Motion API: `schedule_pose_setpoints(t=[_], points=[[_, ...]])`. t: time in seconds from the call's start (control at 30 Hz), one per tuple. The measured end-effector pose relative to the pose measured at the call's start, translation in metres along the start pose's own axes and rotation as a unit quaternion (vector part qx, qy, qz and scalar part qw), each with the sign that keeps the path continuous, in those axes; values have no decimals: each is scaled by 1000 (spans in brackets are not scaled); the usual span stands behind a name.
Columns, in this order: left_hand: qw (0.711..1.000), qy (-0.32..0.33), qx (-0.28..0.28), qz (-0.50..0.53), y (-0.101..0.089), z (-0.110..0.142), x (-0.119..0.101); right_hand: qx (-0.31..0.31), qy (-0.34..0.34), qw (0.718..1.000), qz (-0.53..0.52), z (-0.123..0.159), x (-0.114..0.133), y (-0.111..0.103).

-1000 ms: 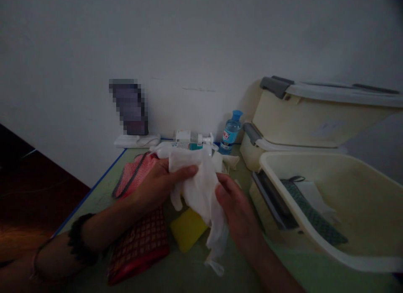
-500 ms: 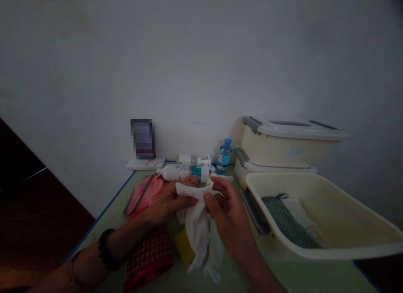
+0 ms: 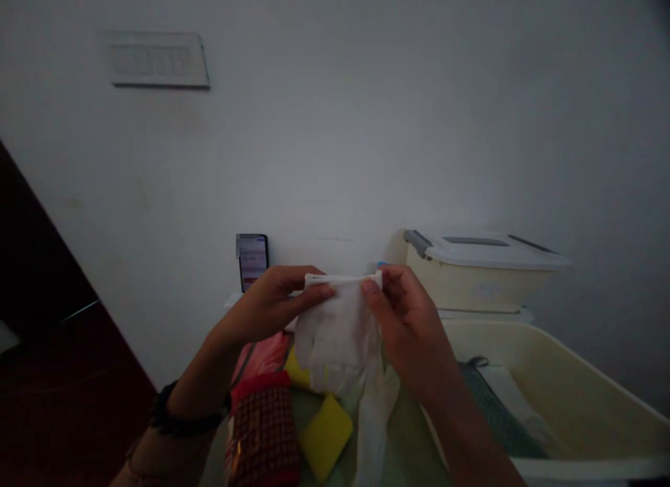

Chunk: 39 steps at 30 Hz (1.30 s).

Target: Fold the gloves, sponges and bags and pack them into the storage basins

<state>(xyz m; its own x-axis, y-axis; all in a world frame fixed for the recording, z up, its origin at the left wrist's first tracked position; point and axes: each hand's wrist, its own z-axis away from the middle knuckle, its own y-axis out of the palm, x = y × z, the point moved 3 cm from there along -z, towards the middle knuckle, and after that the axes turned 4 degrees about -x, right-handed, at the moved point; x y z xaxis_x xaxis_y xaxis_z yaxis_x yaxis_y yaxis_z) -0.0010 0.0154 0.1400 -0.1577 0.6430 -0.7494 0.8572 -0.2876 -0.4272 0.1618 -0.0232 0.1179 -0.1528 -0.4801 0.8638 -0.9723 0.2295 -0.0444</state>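
A white glove (image 3: 338,326) hangs in front of me, its cuff at the top and its finger parts pointing down. My left hand (image 3: 275,302) pinches the left end of the cuff between thumb and fingers. At the cuff's right end, my right hand (image 3: 411,319) grips it the same way, so the edge is stretched straight. Another limp white piece (image 3: 371,424) shows below the right hand; whether it joins the glove I cannot tell. Under the glove lie a yellow sponge (image 3: 325,438) and a dark red checked cloth item (image 3: 264,431).
A cream basin (image 3: 591,396) at the right holds a green textured mitt-like item (image 3: 495,410) and something white. Behind it stand stacked lidded boxes (image 3: 465,285). A phone (image 3: 254,264) leans on the wall. Pink cloth (image 3: 266,354) lies left of the glove.
Both hands have lifted the glove and drawn its cuff wider and straighter. My view has tilted up, bringing a wall switch panel into sight. The hands and glove now cover the bottles at the back.
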Motion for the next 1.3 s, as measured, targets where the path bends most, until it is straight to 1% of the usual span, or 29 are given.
schedule_pose_setpoints(t=[0.1, 0.17, 0.23, 0.33, 0.47, 0.57, 0.63, 0.7, 0.8, 0.93, 1.03, 1.17, 1.3], points=[[996, 1, -87, 18, -11, 2, -1, 13, -8, 999, -50, -10, 8, 13], [993, -2, -112, 28, -16, 6, 1, 20, 2, 997, -78, -14, 9, 18], [995, 0, -102, 10, -20, 10, 3, 26, 23, 996, -84, -18, 4, 20], [996, 11, -74, -57, -25, 11, 7, 28, 51, 996, -60, -21, -7, 20], [992, 6, -71, -105, -30, 7, 16, 52, 48, 997, -39, -21, -14, 21], [991, 11, -54, -121, -29, 3, 19, 87, 46, 995, -22, -21, -15, 22], [990, 19, -54, -127, -26, 2, 18, 98, 45, 994, -7, -20, -16, 20], [990, 24, -58, -125, -24, 2, 17, 104, 35, 994, 19, -19, -16, 18], [990, 27, -55, -126, -22, 2, 17, 113, 0, 991, 77, -17, -14, 14], [990, 23, -39, -133, -19, 1, 20, 91, -47, 984, 149, -16, -8, 10], [991, 23, -40, -129, -19, 0, 22, 83, -58, 982, 158, -15, -4, 10], [990, 30, -44, -130, -20, 0, 22, 89, -62, 982, 153, -13, -1, 11], [989, 34, -40, -136, -22, 1, 21, 87, -64, 977, 184, -11, 0, 10]])
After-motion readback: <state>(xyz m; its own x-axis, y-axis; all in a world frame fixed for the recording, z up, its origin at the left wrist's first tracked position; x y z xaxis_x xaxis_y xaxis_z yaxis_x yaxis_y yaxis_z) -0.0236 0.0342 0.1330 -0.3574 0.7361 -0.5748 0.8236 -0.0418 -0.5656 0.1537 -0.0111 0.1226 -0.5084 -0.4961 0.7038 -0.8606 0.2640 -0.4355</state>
